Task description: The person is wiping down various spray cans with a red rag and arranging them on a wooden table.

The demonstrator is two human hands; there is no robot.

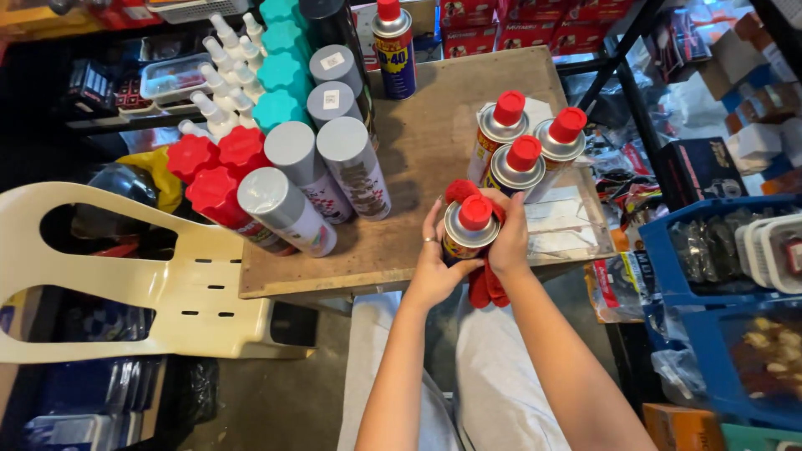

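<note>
Both my hands hold one small spray can (pixel 469 227) with a red cap at the near edge of a wooden board (pixel 434 142). My left hand (pixel 433 266) grips its left side. My right hand (pixel 508 242) wraps its right side with a red cloth (pixel 483 286) pressed against the can. Three matching red-capped cans (pixel 525 144) stand just beyond, on the board's right side.
Grey-capped spray cans (pixel 327 159), red-lidded bottles (pixel 213 167), teal-lidded ones (pixel 280 71) and white nozzle bottles (pixel 224 79) crowd the board's left. A blue-and-yellow can (pixel 394 52) stands at the back. A cream plastic chair (pixel 125 276) lies left; blue crates (pixel 718 276) sit right.
</note>
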